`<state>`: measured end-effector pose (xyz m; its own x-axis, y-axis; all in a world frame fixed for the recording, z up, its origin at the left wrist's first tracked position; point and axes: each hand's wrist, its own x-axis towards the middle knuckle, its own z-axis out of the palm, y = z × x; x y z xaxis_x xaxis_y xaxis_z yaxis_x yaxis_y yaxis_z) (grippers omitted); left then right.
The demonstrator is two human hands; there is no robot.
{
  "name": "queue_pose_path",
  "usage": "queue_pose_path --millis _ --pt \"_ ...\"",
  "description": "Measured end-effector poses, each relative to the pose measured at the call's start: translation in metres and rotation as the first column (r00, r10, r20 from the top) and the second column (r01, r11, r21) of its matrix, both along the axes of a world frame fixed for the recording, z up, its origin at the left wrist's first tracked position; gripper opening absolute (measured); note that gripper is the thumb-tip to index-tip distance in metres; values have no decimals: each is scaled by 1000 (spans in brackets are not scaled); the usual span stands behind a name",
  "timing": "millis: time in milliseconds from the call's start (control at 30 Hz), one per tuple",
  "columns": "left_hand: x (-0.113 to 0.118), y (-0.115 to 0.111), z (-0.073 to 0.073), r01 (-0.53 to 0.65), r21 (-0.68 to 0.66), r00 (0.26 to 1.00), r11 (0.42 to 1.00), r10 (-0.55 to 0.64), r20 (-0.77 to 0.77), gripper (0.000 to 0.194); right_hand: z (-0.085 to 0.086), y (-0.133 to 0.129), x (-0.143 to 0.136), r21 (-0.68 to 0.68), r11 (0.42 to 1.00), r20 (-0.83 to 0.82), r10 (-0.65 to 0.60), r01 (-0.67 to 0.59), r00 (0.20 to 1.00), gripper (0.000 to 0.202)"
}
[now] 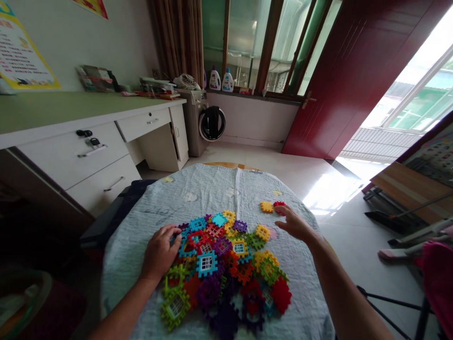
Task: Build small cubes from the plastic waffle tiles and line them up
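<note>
A heap of colourful plastic interlocking blocks [222,245] lies on the cloth-covered round table [226,189]. My left hand [163,248] rests at the heap's left edge, fingers apart beside blue and purple pieces; no piece is visible in its grasp. Farther back on the right, my right hand [290,221] has its fingers spread, the fingertips at a red block [279,205] that they partly cover. Touching or almost touching that block on its left is a yellow block [266,207]. Another yellow block [262,232] lies at the heap's right edge.
Left of the table is a dark box or seat [130,193], with a white desk [99,113] behind it. A washing machine [194,118] with its door open stands beyond. On the right are a red door [336,71] and folded metal frames.
</note>
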<state>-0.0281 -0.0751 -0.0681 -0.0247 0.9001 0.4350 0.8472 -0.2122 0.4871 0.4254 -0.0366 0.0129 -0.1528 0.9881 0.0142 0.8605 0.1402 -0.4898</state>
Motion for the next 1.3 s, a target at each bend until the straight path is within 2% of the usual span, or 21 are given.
queue_pose_path --millis 167,267,400,633,733,900,1000,1167,1300 --pt "0 0 1 3 -20 1000 1000 -3 15 31 1 -45 -52 -150 977 -64 146 -154 987 42" --pt "0 0 3 15 -19 999 1000 -14 41 33 -2 -56 -76 -117 980 -25 162 -164 986 39" --pt "1 0 5 28 -3 996 1000 -28 79 35 -11 -56 -97 -10 994 -13 111 -111 994 41" --pt "2 0 3 25 0 996 1000 -25 87 33 -31 -53 -117 -23 989 -5 144 -144 990 46" --pt "2 0 3 26 -2 996 1000 -26 83 33 -29 -53 -120 -11 986 -39 168 -169 985 40" --pt "3 0 5 16 -1 996 1000 -16 89 33 -21 -54 -116 38 970 -131 243 -240 961 15" --pt "4 -1 6 13 -1 996 1000 -13 90 33 -22 -55 -117 99 965 -182 259 -244 949 9" --pt "4 -1 4 -35 12 996 999 34 77 36 -19 -60 -131 226 942 -197 294 -248 935 19" --pt "5 -1 3 -41 12 997 999 40 73 35 -5 -76 -150 219 890 -165 438 -401 884 39"
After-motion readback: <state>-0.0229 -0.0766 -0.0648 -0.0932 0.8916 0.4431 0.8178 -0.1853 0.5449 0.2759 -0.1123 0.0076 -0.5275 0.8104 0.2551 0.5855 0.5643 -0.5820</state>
